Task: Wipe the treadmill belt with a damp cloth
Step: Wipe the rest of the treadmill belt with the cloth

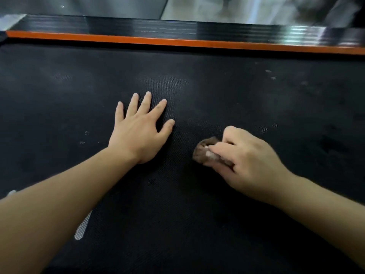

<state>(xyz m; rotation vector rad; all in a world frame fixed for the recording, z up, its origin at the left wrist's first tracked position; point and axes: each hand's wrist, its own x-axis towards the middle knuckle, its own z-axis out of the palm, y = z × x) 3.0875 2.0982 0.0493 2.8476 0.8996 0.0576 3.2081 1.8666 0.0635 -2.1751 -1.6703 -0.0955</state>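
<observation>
Seen from above, the treadmill belt [197,224] fills nearly the whole view: a black, finely textured surface bearing scattered pale specks and one larger whitish scuff [82,229] near the person's left forearm. Along the far edge of the belt runs an orange stripe [177,42], and directly behind it lies a glossy black side rail [158,28] with ribbed grooves that catch the light. Beyond the rail, a pale floor [197,6] appears, blurred.

The left hand [139,131] lies flat on the belt, palm down, fingers straight and spread apart, thumb pointing toward the other hand; it holds nothing. The right hand [245,161] rests on the belt to the right of it, the two hands near each other but not touching. Its fingers are curled round a small brown cloth [205,147], bunched into a wad, and only the cloth's left portion protrudes past the fingertips and thumb. The cloth sits against the belt surface at roughly mid-width of the visible belt, a little nearer the person than the left hand's fingertips. Whether the cloth is wet cannot be told. Both forearms are bare and enter from the lower corners of the view.
</observation>
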